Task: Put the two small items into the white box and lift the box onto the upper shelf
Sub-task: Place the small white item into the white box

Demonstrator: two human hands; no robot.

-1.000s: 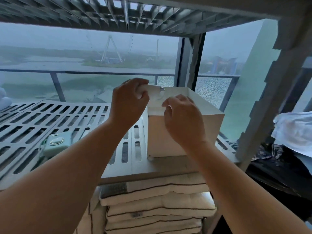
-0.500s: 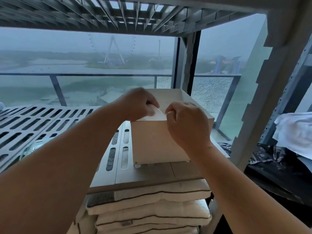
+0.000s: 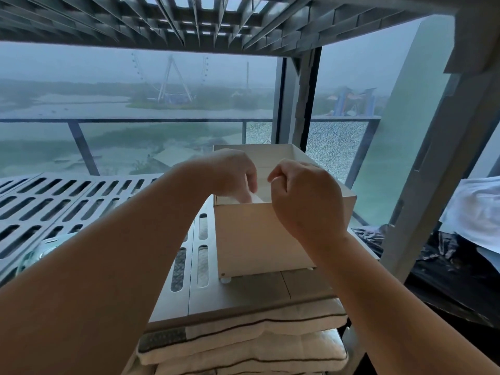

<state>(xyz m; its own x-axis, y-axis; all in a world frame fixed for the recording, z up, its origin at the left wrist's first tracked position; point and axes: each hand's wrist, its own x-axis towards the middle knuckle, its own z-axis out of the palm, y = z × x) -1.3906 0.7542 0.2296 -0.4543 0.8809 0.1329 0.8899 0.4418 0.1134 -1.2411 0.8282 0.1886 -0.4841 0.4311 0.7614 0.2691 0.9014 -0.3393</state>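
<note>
I can read no brand, label or writing on anything here. The white box [image 3: 259, 239] stands open on the slotted shelf [image 3: 67, 201], at its right end, with its near wall facing me and its near-right corner close to the shelf's front edge. My left hand [image 3: 232, 171] hangs over the box's left side with curled fingers dipping below the rim; something pale [image 3: 253, 197] shows at the fingertips inside the box, but I cannot tell what it is or whether the hand grips it. My right hand [image 3: 305, 196] is over the near rim, thumb and forefinger pinched together; whether anything sits between them I cannot tell. To the left of the box the shelf lies bare for a long stretch, apart from a greenish round object [image 3: 40, 253] half hidden behind my left forearm. The upper shelf [image 3: 216, 20] spans overhead, with open room between it and the box's rim. Folded striped cushions [image 3: 243, 339] are stacked below the shelf's front edge.
</note>
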